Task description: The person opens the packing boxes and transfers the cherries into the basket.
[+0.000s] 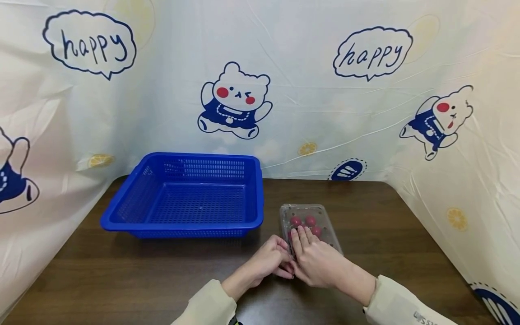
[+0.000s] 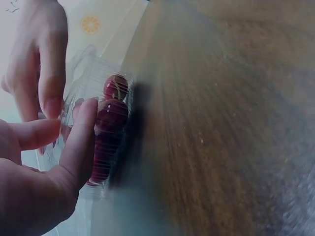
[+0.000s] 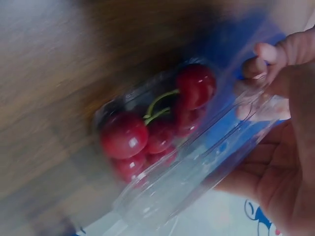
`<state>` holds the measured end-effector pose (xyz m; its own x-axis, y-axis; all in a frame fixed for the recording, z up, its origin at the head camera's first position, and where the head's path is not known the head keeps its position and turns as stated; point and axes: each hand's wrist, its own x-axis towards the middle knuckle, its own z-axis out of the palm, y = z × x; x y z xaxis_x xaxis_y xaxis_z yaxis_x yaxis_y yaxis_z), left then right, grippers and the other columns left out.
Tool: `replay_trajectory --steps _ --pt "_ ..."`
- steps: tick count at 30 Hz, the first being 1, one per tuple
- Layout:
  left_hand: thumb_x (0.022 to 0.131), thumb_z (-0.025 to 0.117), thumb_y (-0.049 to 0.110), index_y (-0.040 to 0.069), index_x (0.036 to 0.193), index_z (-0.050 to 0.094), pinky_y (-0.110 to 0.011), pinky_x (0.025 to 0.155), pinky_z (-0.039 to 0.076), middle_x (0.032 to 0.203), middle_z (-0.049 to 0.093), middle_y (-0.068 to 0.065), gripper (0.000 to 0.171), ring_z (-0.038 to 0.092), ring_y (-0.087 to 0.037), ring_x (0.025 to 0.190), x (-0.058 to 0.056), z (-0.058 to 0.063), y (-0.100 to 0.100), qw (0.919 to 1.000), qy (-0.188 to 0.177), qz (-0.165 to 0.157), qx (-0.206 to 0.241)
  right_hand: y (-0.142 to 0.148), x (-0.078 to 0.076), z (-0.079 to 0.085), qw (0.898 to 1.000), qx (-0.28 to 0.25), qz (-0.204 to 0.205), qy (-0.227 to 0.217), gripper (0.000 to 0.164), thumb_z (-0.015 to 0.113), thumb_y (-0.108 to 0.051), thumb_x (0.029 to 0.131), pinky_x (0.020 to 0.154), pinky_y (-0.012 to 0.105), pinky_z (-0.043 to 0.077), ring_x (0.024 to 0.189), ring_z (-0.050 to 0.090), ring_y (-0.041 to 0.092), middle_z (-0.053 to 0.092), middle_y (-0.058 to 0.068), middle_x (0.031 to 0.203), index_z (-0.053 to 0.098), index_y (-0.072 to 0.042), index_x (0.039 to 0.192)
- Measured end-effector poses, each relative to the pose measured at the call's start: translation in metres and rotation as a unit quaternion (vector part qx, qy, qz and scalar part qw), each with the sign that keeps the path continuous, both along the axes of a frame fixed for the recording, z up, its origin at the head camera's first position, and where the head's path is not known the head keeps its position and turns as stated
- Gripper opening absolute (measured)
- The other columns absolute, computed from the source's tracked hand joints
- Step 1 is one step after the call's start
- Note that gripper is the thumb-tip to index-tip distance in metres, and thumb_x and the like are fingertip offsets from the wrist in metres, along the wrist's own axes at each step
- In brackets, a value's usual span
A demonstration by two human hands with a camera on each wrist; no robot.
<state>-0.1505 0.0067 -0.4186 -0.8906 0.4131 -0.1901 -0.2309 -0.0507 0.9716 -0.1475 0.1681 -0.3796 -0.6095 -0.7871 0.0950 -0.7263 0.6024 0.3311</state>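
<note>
A clear plastic clamshell box (image 1: 331,232) with several red cherries (image 1: 310,220) lies on the table. In the right wrist view, its lid (image 3: 162,182) slants away from the cherries, some of which have green stems. My left hand (image 1: 270,259) is at the near left edge of the box, its thumb and fingers pinching the lid's edge. Over the top lies my right hand (image 1: 318,259), fingers straight and pointing away from me. In the left wrist view, the right thumb comes down close to the left fingertips. The right hand covers some of the cherries.
A blue plastic basket (image 1: 260,194) with perforated walls stands on the brown wooden table (image 1: 162,271), left of the box. A printed cloth (image 1: 300,90) with bear drawings hangs behind the table and along its sides.
</note>
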Motion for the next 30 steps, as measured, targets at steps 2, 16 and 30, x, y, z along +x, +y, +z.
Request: replay_trajectory --steps 2,16,30 --pt "0.081 0.051 -0.003 -0.002 0.102 0.041 -0.035 0.056 0.061 0.066 0.06 -0.008 0.023 0.06 -0.014 0.054 0.0 0.001 0.001 0.9999 0.006 0.004 -0.015 -0.004 0.001 0.001 1.0 -0.002 -0.021 -0.007 0.063 0.058 -0.035 0.088 0.09 0.044 0.056 0.111 0.061 0.045 0.062 0.038 0.121 0.055 0.018 0.122" --pt "0.081 0.048 -0.001 -0.003 0.098 0.047 -0.037 0.054 0.061 0.069 0.06 -0.008 0.017 0.061 -0.014 0.051 -0.002 0.004 0.002 0.9967 0.043 0.028 -0.062 -0.022 0.007 -0.001 0.989 -0.019 -0.067 0.13 0.054 0.067 -0.036 0.076 0.063 0.033 0.054 0.077 0.058 0.028 0.072 0.02 0.089 0.065 0.012 0.102" --pt "0.077 0.05 -0.001 -0.002 0.095 0.054 -0.028 0.05 0.054 0.066 0.058 -0.004 0.018 0.057 -0.012 0.052 -0.006 0.005 0.002 0.9906 0.048 0.061 -0.113 -0.028 0.01 -0.01 0.978 -0.084 -0.094 0.166 0.052 0.073 -0.031 0.068 0.032 0.03 0.046 0.045 0.051 0.022 0.053 0.009 0.061 0.065 0.014 0.094"
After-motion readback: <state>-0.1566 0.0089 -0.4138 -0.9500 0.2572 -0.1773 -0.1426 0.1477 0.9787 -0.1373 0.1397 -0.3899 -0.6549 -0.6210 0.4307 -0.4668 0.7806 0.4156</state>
